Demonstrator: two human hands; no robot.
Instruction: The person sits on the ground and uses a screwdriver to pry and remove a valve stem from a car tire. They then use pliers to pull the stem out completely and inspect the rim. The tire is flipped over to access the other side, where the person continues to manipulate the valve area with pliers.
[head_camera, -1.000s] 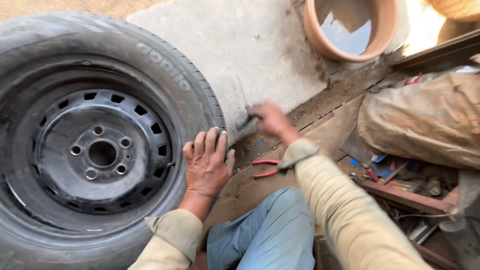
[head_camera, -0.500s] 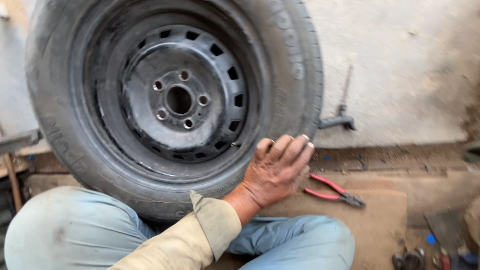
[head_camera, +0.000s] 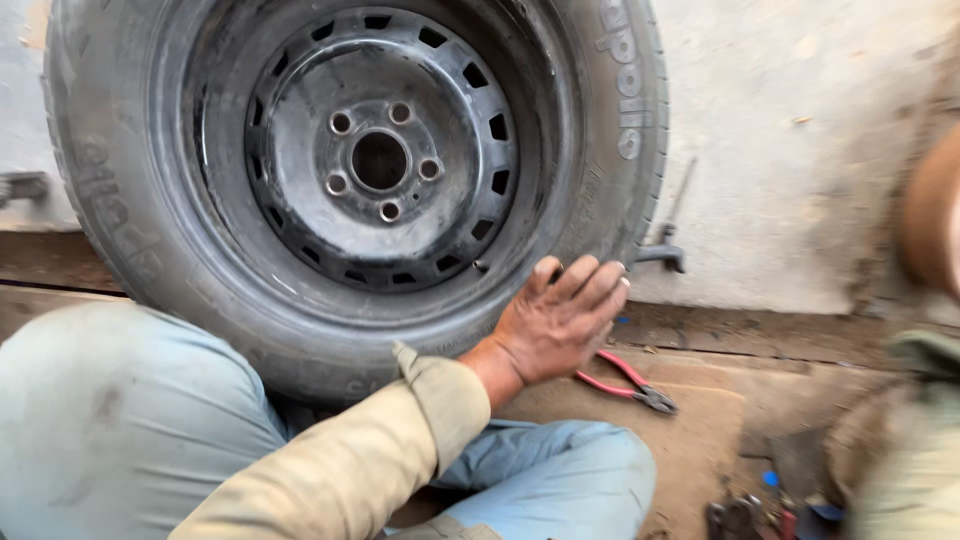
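Wheel: a black rubber tyre (head_camera: 130, 250) on a dark steel rim with bolt holes (head_camera: 380, 160) leans upright, filling the upper left, its lower edge by the person's pale blue trouser knees.
Left hand: the left hand (head_camera: 555, 320), in a tan sleeve, lies flat with fingers spread on the tyre's lower right sidewall, gripping nothing.
Pliers: red-handled pliers (head_camera: 625, 380) lie on the brown ground just right of that hand, apart from it.
Metal tool: a dark bent metal tool (head_camera: 668, 250) rests against the pale concrete slab (head_camera: 800, 150), beside the tyre's right edge.
Right hand: a blur at the far right edge; whether it is apart or closed on anything, I cannot tell.
Step in hand: seemingly steadying the wheel with the flat palm.
Next move calls for: likely a firm brace on the sidewall while the free hand fetches a tool.
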